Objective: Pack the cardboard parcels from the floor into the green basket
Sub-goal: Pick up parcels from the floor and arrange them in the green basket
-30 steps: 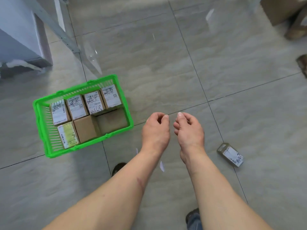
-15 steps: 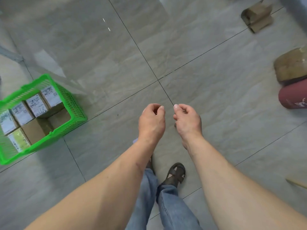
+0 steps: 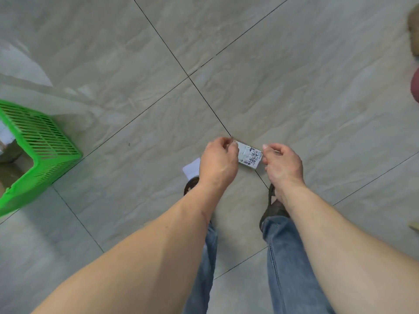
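A small cardboard parcel (image 3: 249, 156) with a white printed label lies low over the grey tiled floor, just in front of my feet. My left hand (image 3: 218, 160) pinches its left end and my right hand (image 3: 282, 164) pinches its right end; whether it still touches the floor I cannot tell. The green basket (image 3: 38, 150) stands at the far left, mostly cut off by the frame edge. A bit of brown cardboard (image 3: 11, 157) shows inside it.
A white paper scrap (image 3: 191, 169) lies on the floor by my left foot. My sandalled feet and jeans are below my hands. A brown object (image 3: 413, 30) and a dark red one (image 3: 416, 87) sit at the right edge. Bare tiles lie between me and the basket.
Both hands were empty and curled in front of me; now they are lower and closed on the ends of a parcel. The view has swung right, pushing the basket to the left edge.
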